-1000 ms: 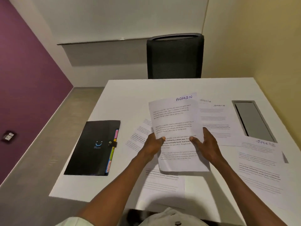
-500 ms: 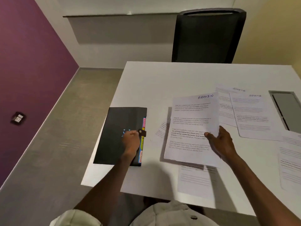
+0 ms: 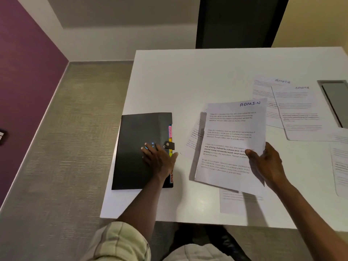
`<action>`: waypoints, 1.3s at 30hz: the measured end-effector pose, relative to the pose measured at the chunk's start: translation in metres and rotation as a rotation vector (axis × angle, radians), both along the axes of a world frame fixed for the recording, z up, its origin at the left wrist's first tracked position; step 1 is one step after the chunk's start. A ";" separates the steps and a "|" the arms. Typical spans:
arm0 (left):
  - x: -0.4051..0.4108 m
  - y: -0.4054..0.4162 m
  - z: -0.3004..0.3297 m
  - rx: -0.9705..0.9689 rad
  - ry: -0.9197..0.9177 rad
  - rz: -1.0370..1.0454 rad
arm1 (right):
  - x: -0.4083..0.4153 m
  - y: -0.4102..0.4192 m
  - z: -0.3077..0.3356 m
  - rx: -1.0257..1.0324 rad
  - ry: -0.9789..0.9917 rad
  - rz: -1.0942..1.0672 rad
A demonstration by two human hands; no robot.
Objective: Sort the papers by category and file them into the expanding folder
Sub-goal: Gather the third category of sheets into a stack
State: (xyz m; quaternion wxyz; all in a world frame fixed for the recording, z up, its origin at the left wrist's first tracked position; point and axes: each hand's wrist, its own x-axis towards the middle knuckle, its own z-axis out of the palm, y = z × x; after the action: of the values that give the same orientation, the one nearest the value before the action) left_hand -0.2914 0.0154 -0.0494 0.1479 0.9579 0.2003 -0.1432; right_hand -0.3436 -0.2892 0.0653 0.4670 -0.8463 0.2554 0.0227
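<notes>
I am leaning over one white table [image 3: 188,81] that is filling most of the view, with one dark chair [image 3: 239,21] standing at its far edge and one grey inset panel [image 3: 335,102] sitting at the far right. One black expanding folder [image 3: 137,132] is lying closed near the table's left edge, its coloured tabs [image 3: 170,131] showing along its right side and its snap strap [image 3: 169,145] fastened across them. I am resting my left hand [image 3: 160,159] flat on the folder's cover, fingers stretched out and gripping nothing. My right hand [image 3: 267,164] is pinching the sheet headed ADMIN [image 3: 231,140] by its right edge, thumb on top and fingers underneath, and holding it lifted and tilted above the table just right of the folder. Two sheets headed SPORTS [image 3: 299,110] are lying overlapped at the far right, beside the panel. One more sheet [image 3: 194,140] is peeking out from under the ADMIN sheet on its left, another [image 3: 233,202] is lying below it near me, and another [image 3: 340,166] is running off the right edge, so I am counting six sheets in all; the headings on those three are not readable.
</notes>
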 end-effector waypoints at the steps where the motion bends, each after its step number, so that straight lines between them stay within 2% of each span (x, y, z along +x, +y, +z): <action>1: 0.001 -0.002 -0.003 0.011 -0.005 -0.020 | 0.000 0.001 0.000 0.003 0.000 -0.006; 8: 0.011 0.004 -0.012 0.140 -0.083 -0.133 | 0.002 0.001 0.000 0.023 0.012 -0.005; 14: 0.019 0.004 -0.009 0.180 -0.052 -0.223 | 0.010 0.001 0.002 0.040 0.012 0.001; 21: 0.029 -0.013 -0.002 0.103 -0.054 -0.128 | 0.019 0.000 0.004 0.051 0.014 0.025; 33: 0.021 0.026 0.062 -0.156 -0.402 -0.158 | 0.042 0.016 0.023 0.088 -0.043 0.083; 34: 0.023 0.031 0.075 -0.204 -0.406 -0.101 | 0.044 0.021 0.024 0.093 -0.049 0.093; 36: 0.028 0.040 0.097 -0.274 -0.299 0.040 | 0.050 0.031 0.025 0.084 -0.071 0.120; 39: 0.036 0.056 0.115 -0.301 -0.257 0.078 | 0.062 0.057 0.027 0.054 -0.118 0.142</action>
State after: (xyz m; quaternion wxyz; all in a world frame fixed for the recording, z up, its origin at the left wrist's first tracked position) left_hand -0.2555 0.0710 0.0652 0.3190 0.9269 0.1930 -0.0424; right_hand -0.2813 -0.2325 0.0923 0.5012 -0.8491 0.1663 0.0128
